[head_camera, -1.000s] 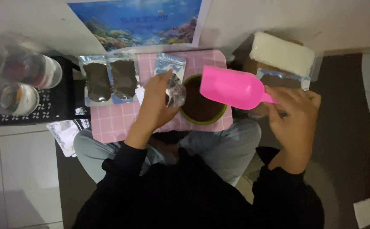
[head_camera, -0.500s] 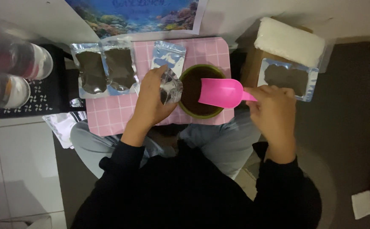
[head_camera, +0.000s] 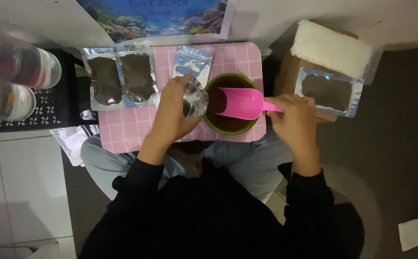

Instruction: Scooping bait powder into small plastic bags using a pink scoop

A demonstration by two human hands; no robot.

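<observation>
The person's left hand (head_camera: 173,115) was closed around a small clear plastic pouch (head_camera: 194,100), holding it with its mouth tipped toward three o'clock, just beside the rim of a round olive-green bowl (head_camera: 230,128) that held dark brown powder. The right hand (head_camera: 293,117) had its fingers wrapped around the handle of a bright pink plastic scoop (head_camera: 240,103), whose wide blade lay over the bowl and pointed toward nine o'clock, its front edge near the pouch's opening; whether the two touched could not be told. Bowl, pouch and scoop all sat above a pink checked board (head_camera: 127,132) resting across the person's lap. At eleven o'clock from the bowl an empty silvery zip pouch (head_camera: 193,61) lay flat on the board, and farther toward ten o'clock two clear-fronted pouches filled with dark powder (head_camera: 117,79) lay side by side, touching along their edges. At three o'clock from the bowl, well apart from it, another filled pouch (head_camera: 329,91) lay on a brown cardboard box (head_camera: 288,72), with a white plastic-wrapped block (head_camera: 331,48) just beyond it at one o'clock. At nine o'clock, off the board, clear plastic jars (head_camera: 19,72) lay on a black patterned crate (head_camera: 58,112).
</observation>
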